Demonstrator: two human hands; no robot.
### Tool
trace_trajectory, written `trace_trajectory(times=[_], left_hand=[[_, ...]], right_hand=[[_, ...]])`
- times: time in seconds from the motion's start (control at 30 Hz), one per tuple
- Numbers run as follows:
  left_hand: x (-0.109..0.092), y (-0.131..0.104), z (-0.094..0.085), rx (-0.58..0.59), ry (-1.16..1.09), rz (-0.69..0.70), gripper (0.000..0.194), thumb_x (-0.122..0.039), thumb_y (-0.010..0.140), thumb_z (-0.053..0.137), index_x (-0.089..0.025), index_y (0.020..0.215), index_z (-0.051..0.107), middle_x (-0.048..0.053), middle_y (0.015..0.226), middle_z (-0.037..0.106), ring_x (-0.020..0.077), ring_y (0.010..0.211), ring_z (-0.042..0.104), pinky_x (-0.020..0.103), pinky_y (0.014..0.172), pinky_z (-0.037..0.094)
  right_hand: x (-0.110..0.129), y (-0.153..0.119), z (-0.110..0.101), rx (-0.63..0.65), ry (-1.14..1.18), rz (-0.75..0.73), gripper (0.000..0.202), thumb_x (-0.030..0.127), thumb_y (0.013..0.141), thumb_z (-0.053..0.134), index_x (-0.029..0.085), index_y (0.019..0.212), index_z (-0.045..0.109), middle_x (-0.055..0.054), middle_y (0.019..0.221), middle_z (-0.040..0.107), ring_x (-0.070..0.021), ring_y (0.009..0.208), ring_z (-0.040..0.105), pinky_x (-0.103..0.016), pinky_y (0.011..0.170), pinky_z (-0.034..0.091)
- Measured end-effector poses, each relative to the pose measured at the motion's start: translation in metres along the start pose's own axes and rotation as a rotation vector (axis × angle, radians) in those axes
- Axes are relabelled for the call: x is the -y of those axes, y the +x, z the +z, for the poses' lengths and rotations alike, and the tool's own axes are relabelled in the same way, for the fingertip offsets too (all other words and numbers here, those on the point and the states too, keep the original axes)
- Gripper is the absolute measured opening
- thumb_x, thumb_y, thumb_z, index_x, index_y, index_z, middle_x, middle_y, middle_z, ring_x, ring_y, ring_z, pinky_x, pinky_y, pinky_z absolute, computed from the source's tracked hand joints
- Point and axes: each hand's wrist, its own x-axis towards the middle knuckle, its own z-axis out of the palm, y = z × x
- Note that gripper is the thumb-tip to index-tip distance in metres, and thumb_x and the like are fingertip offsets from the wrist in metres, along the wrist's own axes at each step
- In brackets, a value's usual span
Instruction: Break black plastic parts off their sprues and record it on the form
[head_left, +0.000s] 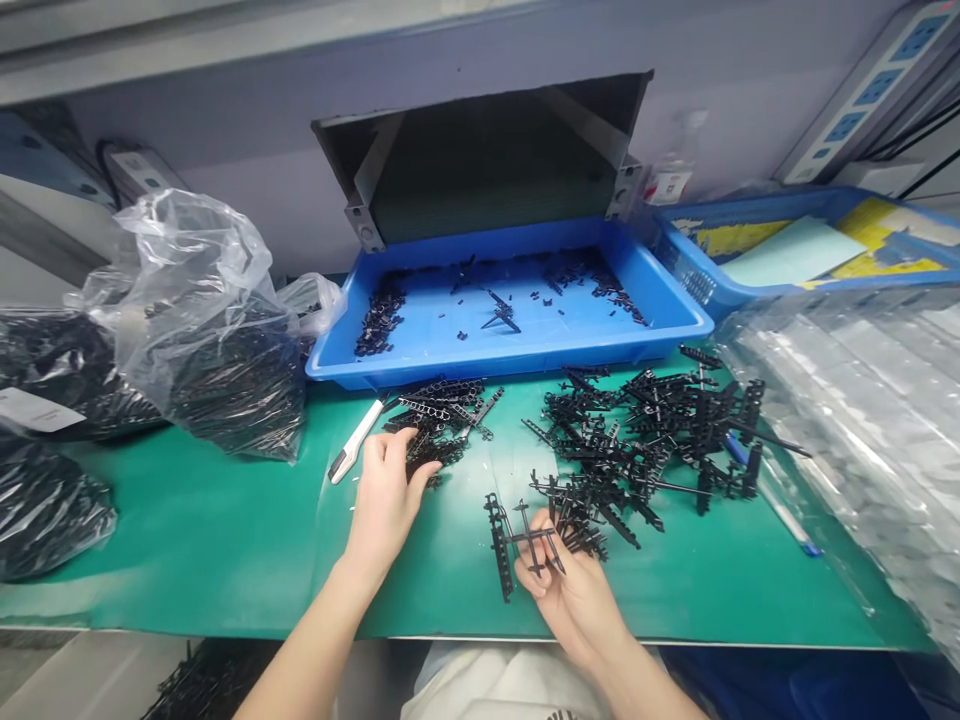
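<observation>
My right hand (574, 590) is closed on a black plastic sprue piece (531, 537), a thin branched frame with a toothed strip at its left end. It is held just above the green table near the front edge. Thumb and fingers of my left hand (386, 490) are apart at the near side of a small pile of black toothed strips (446, 410); its other fingers are partly hidden. A larger heap of black sprue pieces (622, 440) lies beyond and to the right of my right hand. Left of the small pile rests a white-and-black cutter or pen-like tool (356, 440).
Behind the piles stands a blue tray (510, 358) with small black parts and a sprue piece. Plastic bags of black parts (225, 380) fill the left. A blue pen (784, 515), clear plastic trays (862, 400) and a blue basket (686, 265) are to the right.
</observation>
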Motion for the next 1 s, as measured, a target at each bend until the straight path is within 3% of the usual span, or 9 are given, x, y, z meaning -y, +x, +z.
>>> trace_trajectory(times=[0.1, 0.23, 0.3, 0.4, 0.53, 0.63, 0.83, 0.9, 1.0], left_hand=[[-0.015, -0.015, -0.006, 0.004, -0.304, -0.16, 0.024, -0.031, 0.077, 0.054, -0.016, 0.096, 0.051, 0.006, 0.084, 0.047, 0.0169, 0.07, 0.047, 0.03, 0.068, 0.039], [-0.042, -0.039, -0.006, 0.448, -1.078, -0.563, 0.038, -0.044, 0.063, 0.067, -0.015, 0.082, 0.052, 0.002, 0.064, 0.051, 0.0135, 0.058, 0.049, 0.023, 0.054, 0.039], [-0.05, -0.047, -0.003, 0.62, -1.371, -0.698, 0.041, -0.046, 0.058, 0.072, -0.014, 0.073, 0.052, -0.001, 0.054, 0.048, 0.0093, 0.048, 0.045, 0.019, 0.048, 0.036], [-0.054, -0.051, 0.004, 0.662, -1.566, -0.792, 0.038, -0.04, 0.057, 0.075, -0.012, 0.068, 0.051, -0.002, 0.051, 0.047, 0.0053, 0.043, 0.04, 0.016, 0.045, 0.032], [-0.055, -0.052, 0.005, 0.748, -1.687, -0.767, 0.038, -0.041, 0.058, 0.074, -0.011, 0.067, 0.052, 0.0, 0.056, 0.049, 0.0065, 0.048, 0.043, 0.017, 0.048, 0.033], [-0.05, -0.045, -0.001, 0.652, -1.463, -0.655, 0.037, -0.044, 0.06, 0.07, -0.013, 0.069, 0.051, -0.001, 0.056, 0.047, 0.008, 0.049, 0.042, 0.019, 0.048, 0.034], [-0.01, -0.006, -0.01, 0.056, -0.371, -0.225, 0.018, -0.035, 0.073, 0.053, -0.017, 0.077, 0.054, -0.001, 0.065, 0.05, 0.0113, 0.054, 0.045, 0.024, 0.057, 0.038], [0.001, 0.003, -0.01, -0.024, -0.217, -0.125, 0.022, -0.037, 0.075, 0.05, -0.017, 0.083, 0.056, 0.0, 0.065, 0.05, 0.0131, 0.055, 0.046, 0.026, 0.06, 0.04], [0.009, 0.0, -0.011, -0.056, -0.161, -0.105, 0.028, -0.039, 0.078, 0.045, -0.017, 0.093, 0.055, 0.001, 0.069, 0.052, 0.0144, 0.059, 0.05, 0.026, 0.062, 0.041]], right_hand=[[0.0, 0.0, -0.001, 0.027, -0.004, 0.002, 0.024, 0.033, 0.066, 0.075, 0.015, 0.073, 0.06, 0.005, 0.05, 0.04, -0.0038, 0.045, 0.033, -0.015, 0.042, 0.026], [-0.003, 0.001, -0.002, -0.002, -0.068, -0.038, 0.025, 0.036, 0.066, 0.074, 0.016, 0.071, 0.059, 0.005, 0.052, 0.042, -0.0046, 0.046, 0.033, -0.015, 0.043, 0.028], [-0.005, 0.001, -0.003, -0.005, -0.121, -0.068, 0.026, 0.038, 0.065, 0.074, 0.017, 0.07, 0.059, 0.005, 0.053, 0.043, -0.0049, 0.045, 0.033, -0.016, 0.042, 0.027], [-0.008, 0.0, -0.005, 0.026, -0.212, -0.09, 0.031, 0.045, 0.064, 0.072, 0.017, 0.072, 0.059, 0.004, 0.053, 0.045, -0.006, 0.044, 0.033, -0.018, 0.041, 0.026], [-0.009, -0.004, -0.005, 0.071, -0.345, -0.07, 0.037, 0.051, 0.063, 0.07, 0.017, 0.069, 0.059, 0.003, 0.049, 0.044, -0.009, 0.046, 0.037, -0.022, 0.044, 0.029], [-0.008, -0.006, -0.002, 0.028, -0.308, -0.068, 0.038, 0.051, 0.059, 0.072, 0.018, 0.066, 0.057, 0.004, 0.047, 0.043, -0.0078, 0.043, 0.033, -0.022, 0.043, 0.028], [-0.005, -0.004, 0.011, -0.043, -0.174, -0.092, 0.041, 0.046, 0.052, 0.079, 0.016, 0.06, 0.053, 0.004, 0.05, 0.047, -0.0036, 0.04, 0.029, -0.018, 0.041, 0.024], [-0.003, -0.004, 0.012, -0.051, -0.143, -0.102, 0.042, 0.047, 0.053, 0.078, 0.015, 0.061, 0.053, 0.004, 0.053, 0.047, -0.0026, 0.04, 0.029, -0.017, 0.04, 0.023], [-0.001, -0.002, 0.011, -0.062, -0.142, -0.132, 0.043, 0.049, 0.056, 0.076, 0.014, 0.063, 0.051, 0.004, 0.054, 0.045, -0.0024, 0.04, 0.029, -0.017, 0.04, 0.023]])
